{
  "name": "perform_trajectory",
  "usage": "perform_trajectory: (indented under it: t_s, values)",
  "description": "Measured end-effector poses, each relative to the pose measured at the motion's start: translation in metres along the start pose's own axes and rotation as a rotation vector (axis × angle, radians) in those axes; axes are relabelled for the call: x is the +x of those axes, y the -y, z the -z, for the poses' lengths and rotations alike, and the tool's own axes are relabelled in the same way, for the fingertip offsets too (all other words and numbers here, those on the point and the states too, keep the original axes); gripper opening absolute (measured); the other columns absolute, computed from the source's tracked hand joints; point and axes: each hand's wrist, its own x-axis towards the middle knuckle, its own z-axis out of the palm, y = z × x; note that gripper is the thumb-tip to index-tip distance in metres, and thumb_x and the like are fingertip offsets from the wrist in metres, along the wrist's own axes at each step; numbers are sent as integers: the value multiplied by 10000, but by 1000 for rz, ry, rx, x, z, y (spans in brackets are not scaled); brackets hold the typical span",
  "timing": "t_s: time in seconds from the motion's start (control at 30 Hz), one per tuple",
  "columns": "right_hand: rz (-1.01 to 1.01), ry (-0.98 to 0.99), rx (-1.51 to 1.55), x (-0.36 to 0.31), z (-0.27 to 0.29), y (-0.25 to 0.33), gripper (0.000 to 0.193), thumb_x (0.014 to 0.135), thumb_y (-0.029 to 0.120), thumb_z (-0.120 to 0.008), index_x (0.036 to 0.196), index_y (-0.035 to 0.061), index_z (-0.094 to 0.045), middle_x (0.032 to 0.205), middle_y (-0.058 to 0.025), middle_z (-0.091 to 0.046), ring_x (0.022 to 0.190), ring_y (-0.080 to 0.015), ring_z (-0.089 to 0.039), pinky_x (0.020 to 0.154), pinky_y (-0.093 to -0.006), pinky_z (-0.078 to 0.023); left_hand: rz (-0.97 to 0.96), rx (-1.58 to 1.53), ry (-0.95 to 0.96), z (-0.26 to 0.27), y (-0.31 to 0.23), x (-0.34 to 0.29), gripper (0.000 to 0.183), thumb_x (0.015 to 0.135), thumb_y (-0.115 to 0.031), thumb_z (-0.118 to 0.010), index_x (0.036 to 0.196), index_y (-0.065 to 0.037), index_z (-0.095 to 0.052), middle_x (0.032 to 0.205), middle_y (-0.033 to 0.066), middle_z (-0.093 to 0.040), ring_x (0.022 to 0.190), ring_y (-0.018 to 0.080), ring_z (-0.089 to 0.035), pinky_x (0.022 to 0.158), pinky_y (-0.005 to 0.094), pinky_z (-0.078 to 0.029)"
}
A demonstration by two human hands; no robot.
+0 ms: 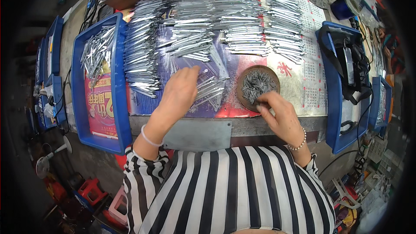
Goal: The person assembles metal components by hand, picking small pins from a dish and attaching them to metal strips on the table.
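My left hand (pixel 181 90) is over the mat beside a small loose group of thin metal strips (pixel 210 91); motion smears its fingers, and I cannot tell whether it holds one. At the near right rim of a round brown bowl (pixel 239 94), my right hand (pixel 281 113) has thumb and forefinger drawn close together; anything between them is too small to make out. Short grey metal pins (pixel 258 84) fill the bowl. Beyond my hands, long silvery strips lie in several rows, including a left row (pixel 143 47), a middle row (pixel 190 30) and a right row (pixel 284 24).
On the left stands a blue tray (pixel 122 104) with more strips at its far end. A second blue tray (pixel 333 121) on the right holds a black strap (pixel 336 54) and dark items. Farther back at right is a dark blue roll (pixel 344 7). A grey metal plate (pixel 199 134) lines the near edge.
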Motion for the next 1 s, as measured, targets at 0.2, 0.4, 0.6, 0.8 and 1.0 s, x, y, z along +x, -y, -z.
perform_trajectory:
  t_s: [0.2, 0.4, 0.6, 0.8, 1.0]
  values:
    - [70, -168, -385, 18, -1, -18, 260, 774, 35, -656, 1021, 30, -575, 890, -131, -546, 877, -316, -560, 766, -409, -443, 356, -729, -50, 11, -20, -20, 315, 859, 89, -546, 1167, 27, -543, 904, 57, -545, 733, 88, -572, 650, 217, -488]
    - [26, -90, -505, 28, -8, -21, 201, 774, 45, -645, 957, 31, -565, 851, -134, -534, 834, -335, -552, 744, -433, -435, 551, -1242, -165, 17, -45, -34, 310, 867, 68, -585, 1168, 25, -525, 939, 27, -556, 831, 65, -554, 716, 187, -460]
    - [42, -106, -536, 29, -10, -26, 132, 772, 67, -634, 850, 40, -531, 805, -119, -539, 787, -309, -569, 701, -423, -448, 551, -1273, -271, 12, -59, -36, 313, 847, 81, -605, 1141, 6, -526, 1008, 48, -561, 906, 78, -546, 786, 200, -452]
    - [18, -120, -490, 29, -10, -17, 109, 783, 67, -615, 843, 38, -528, 784, -128, -545, 785, -316, -581, 669, -424, -469, 564, -1589, -91, 12, -62, -36, 272, 861, 46, -632, 1126, 24, -577, 1027, 80, -625, 957, 115, -598, 826, 235, -487]
    - [13, -73, -532, 31, -12, -22, 111, 780, 68, -606, 849, 32, -527, 792, -140, -566, 756, -330, -601, 665, -441, -485, 534, -1764, -7, 9, -64, -37, 234, 860, -44, -675, 1067, 58, -636, 984, 149, -672, 817, 174, -668, 744, 263, -532]
